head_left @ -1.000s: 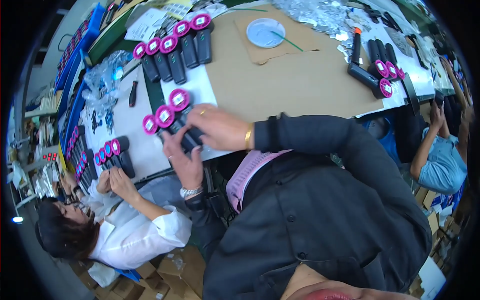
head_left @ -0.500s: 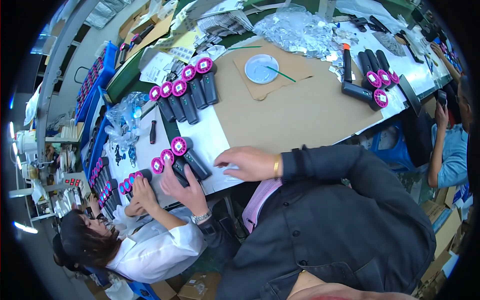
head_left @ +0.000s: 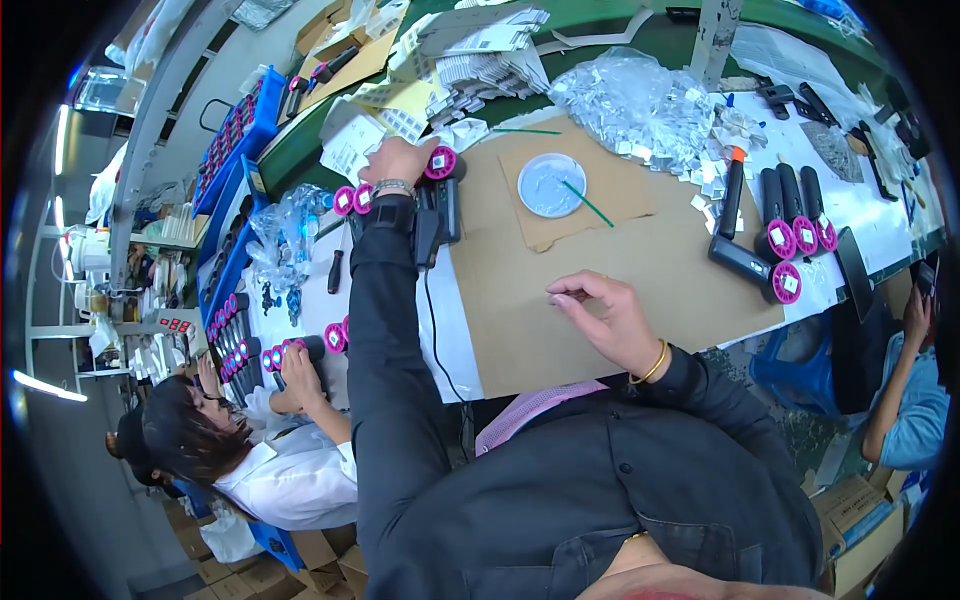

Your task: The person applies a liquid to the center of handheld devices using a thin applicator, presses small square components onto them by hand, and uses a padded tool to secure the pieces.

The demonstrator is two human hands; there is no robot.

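My left hand [head_left: 398, 165] reaches over a row of black-handled devices with round pink vented heads [head_left: 441, 162]. It rests at the heads in the middle of the row; its fingertips are hidden behind the hand. More pink heads [head_left: 344, 200] show just left of my wrist. Above the brown cardboard sheet [head_left: 500, 340], my right hand [head_left: 612, 322] has thumb and fingertips drawn together in a pinch; whatever lies between them is too small to make out. Beyond it stands a round white dish [head_left: 535, 205] with a green stick [head_left: 590, 204] across its rim.
Several similar devices [head_left: 782, 238] lie at the right beside an orange-tipped black tool [head_left: 733, 190]. A bag of small white pieces [head_left: 640, 105] sits at the back. A screwdriver [head_left: 335, 272] lies left of my arm. A co-worker in white [head_left: 300, 480] handles devices at the left.
My left hand has gone from the near devices up to the far row. My right hand has moved right over the cardboard, its fingers now pinched. The whole view has shifted.
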